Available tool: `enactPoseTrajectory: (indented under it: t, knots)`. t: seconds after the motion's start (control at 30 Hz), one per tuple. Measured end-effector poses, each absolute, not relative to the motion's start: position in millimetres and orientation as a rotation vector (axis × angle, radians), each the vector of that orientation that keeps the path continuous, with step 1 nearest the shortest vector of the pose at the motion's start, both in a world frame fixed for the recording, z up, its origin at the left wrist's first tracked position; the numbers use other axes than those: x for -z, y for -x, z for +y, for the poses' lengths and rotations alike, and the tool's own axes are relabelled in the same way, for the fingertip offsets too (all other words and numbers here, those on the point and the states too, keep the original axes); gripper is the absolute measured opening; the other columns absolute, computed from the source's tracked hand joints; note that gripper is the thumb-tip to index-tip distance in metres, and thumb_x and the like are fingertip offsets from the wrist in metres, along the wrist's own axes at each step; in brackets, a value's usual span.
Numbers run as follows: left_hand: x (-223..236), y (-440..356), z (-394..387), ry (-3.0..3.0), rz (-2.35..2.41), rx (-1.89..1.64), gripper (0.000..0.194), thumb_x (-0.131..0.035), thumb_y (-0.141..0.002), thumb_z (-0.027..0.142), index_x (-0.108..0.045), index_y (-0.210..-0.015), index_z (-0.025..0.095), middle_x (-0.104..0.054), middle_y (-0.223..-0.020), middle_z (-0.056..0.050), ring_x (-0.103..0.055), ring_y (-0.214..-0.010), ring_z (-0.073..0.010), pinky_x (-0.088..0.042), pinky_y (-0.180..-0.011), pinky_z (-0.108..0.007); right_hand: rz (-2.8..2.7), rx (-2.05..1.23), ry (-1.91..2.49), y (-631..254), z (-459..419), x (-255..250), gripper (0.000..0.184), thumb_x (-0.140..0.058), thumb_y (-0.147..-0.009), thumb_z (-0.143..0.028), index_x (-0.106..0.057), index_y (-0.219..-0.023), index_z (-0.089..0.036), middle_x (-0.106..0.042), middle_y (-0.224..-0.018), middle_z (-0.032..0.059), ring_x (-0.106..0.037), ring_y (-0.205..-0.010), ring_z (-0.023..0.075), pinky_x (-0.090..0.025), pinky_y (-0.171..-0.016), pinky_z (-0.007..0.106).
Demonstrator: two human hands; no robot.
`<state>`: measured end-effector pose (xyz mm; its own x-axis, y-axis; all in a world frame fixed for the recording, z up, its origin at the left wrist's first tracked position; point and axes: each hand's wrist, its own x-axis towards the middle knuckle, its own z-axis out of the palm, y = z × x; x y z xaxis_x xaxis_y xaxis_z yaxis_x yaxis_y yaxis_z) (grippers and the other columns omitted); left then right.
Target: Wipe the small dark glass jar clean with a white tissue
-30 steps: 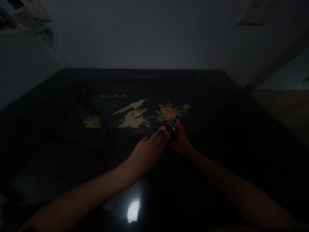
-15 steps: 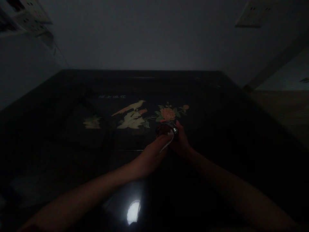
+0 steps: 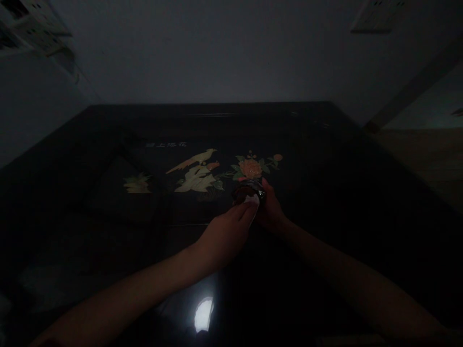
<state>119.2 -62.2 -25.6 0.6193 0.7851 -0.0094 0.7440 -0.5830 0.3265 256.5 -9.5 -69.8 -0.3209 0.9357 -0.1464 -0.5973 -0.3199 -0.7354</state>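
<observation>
In the dim head view my right hand point(image 3: 273, 207) is closed around the far right side of a dark, glossy, round-rimmed vessel point(image 3: 241, 193). The vessel looks like a small cup or jar; its exact kind is lost in the dark. A white tissue or thin cloth point(image 3: 253, 198) is pinched in my left hand point(image 3: 226, 236) and lies against the near side of the vessel's rim. Most of my right fingers are hidden behind the vessel. Both hands are over a black table top point(image 3: 282, 289).
Inlaid pictures of a bird point(image 3: 197, 158) and an orange flower point(image 3: 250, 168) decorate the table. A bright lamp reflection point(image 3: 203, 314) shows near its front. Behind stands a pale wall point(image 3: 202, 53), with a socket plate point(image 3: 376, 17) at right and power strips point(image 3: 39, 29) at left.
My left hand has turned over the tissue at the rim, with the knuckles now more on top. My right hand keeps its hold on the vessel. The view has shifted slightly.
</observation>
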Motion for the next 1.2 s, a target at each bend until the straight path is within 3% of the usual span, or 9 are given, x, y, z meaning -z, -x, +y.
enactPoseTrajectory:
  t: [0.13,0.3,0.63,0.8,0.9,1.03,1.2]
  knots:
    - [25,-117,-62,-2.751,1.265,-0.08,0.049,-0.037,-0.091,0.006,-0.035,-0.14,0.008,-0.05,-0.141,-0.017,-0.052,-0.126,-0.0243,-0.054,-0.093,-0.037,-0.721,-1.833,0.671,-257,-8,73,0.043,-0.061,-0.075,-0.06,-0.069,-0.094,-0.022,-0.074,-0.08,0.0012,-0.066,-0.079,0.0198,-0.051,-0.079,0.032]
    - [13,-107,-60,-2.858,1.287,0.049,0.047,-0.039,-0.092,0.007,-0.042,-0.138,0.016,-0.051,-0.142,-0.011,-0.051,-0.128,-0.022,-0.057,-0.082,-0.035,-0.718,-1.846,0.662,-257,-8,75,0.043,-0.059,-0.077,-0.06,-0.069,-0.094,-0.022,-0.073,-0.08,0.0022,-0.066,-0.084,0.0207,-0.05,-0.075,0.031]
    - [11,-102,-54,-2.875,1.28,0.124,0.047,-0.038,-0.092,0.006,-0.043,-0.138,0.016,-0.048,-0.145,-0.011,-0.046,-0.133,-0.0224,-0.055,-0.088,-0.036,-0.688,-1.847,0.656,-257,-7,76,0.043,-0.061,-0.076,-0.059,-0.068,-0.095,-0.021,-0.073,-0.081,0.0023,-0.066,-0.085,0.0207,-0.051,-0.076,0.032]
    - [15,-103,-57,-2.792,1.179,0.002,0.05,-0.039,-0.09,0.004,-0.038,-0.14,0.011,-0.045,-0.146,-0.013,-0.042,-0.136,-0.0236,-0.051,-0.098,-0.035,-0.732,-1.839,0.657,-256,-8,78,0.045,-0.061,-0.076,-0.06,-0.068,-0.097,-0.021,-0.072,-0.08,0.0029,-0.066,-0.083,0.0214,-0.051,-0.073,0.032]
    - [17,-106,-59,-2.708,1.158,-0.055,0.052,-0.042,-0.088,0.004,-0.037,-0.139,0.009,-0.048,-0.144,-0.014,-0.049,-0.129,-0.0257,-0.052,-0.098,-0.037,-0.758,-1.822,0.685,-256,-8,78,0.045,-0.058,-0.078,-0.06,-0.067,-0.099,-0.022,-0.072,-0.081,0.0023,-0.066,-0.078,0.0201,-0.05,-0.075,0.033]
    - [18,-111,-59,-2.515,1.19,-0.199,0.047,-0.043,-0.089,0.007,-0.043,-0.135,0.013,-0.057,-0.133,-0.013,-0.06,-0.115,-0.0238,-0.053,-0.095,-0.037,-0.77,-1.807,0.732,-257,-9,75,0.045,-0.054,-0.08,-0.062,-0.066,-0.099,-0.023,-0.072,-0.081,0.0021,-0.066,-0.079,0.0207,-0.05,-0.077,0.034]
    - [25,-113,-57,-2.258,1.104,-0.5,0.044,-0.043,-0.088,0.007,-0.05,-0.131,0.017,-0.062,-0.126,-0.01,-0.059,-0.117,-0.021,-0.048,-0.1,-0.033,-0.771,-1.802,0.751,-258,-11,72,0.045,-0.052,-0.081,-0.063,-0.067,-0.099,-0.024,-0.072,-0.08,0.0006,-0.066,-0.079,0.0206,-0.05,-0.079,0.034]
